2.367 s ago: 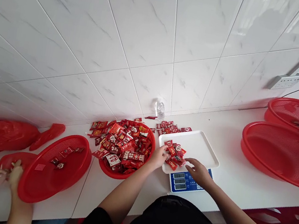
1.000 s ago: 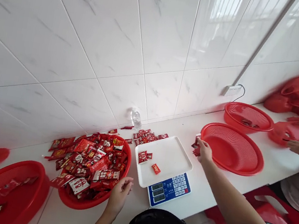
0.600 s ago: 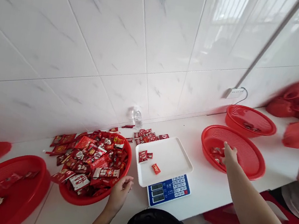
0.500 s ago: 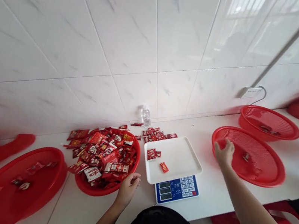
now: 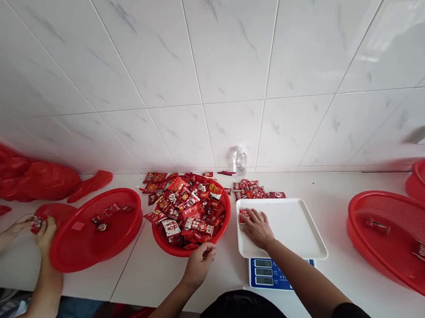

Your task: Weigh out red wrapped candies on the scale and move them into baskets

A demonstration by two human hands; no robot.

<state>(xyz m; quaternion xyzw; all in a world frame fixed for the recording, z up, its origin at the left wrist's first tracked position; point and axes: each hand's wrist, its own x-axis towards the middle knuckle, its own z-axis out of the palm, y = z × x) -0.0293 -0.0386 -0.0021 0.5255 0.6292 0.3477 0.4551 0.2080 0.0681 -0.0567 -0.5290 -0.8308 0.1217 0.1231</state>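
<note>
My right hand (image 5: 259, 229) lies over the left side of a white tray (image 5: 307, 233), fingers stretched out. Under its fingertips shows part of a small red packet (image 5: 244, 215); the hand hides whatever else is there. The tray sits on a blue-fronted digital scale (image 5: 275, 274). My left hand (image 5: 199, 265) is loosely curled closed at the front rim of a red basket (image 5: 227, 220), with nothing visible in it. That basket is heaped with red snack packets (image 5: 188, 209).
More red packets (image 5: 252, 189) lie behind the tray, near a clear plastic bottle (image 5: 241, 163). Red baskets (image 5: 352, 219) with a few packets stand at right. At left, a co-worker's hands (image 5: 42, 229) hold a small packet beside another red basket (image 5: 91, 263). Red bags (image 5: 32, 179) line the wall.
The view has turned left. My right hand has moved from the right basket back onto the tray. Another packet shows in that basket. My left hand stays by the heaped basket, its fingers more curled.
</note>
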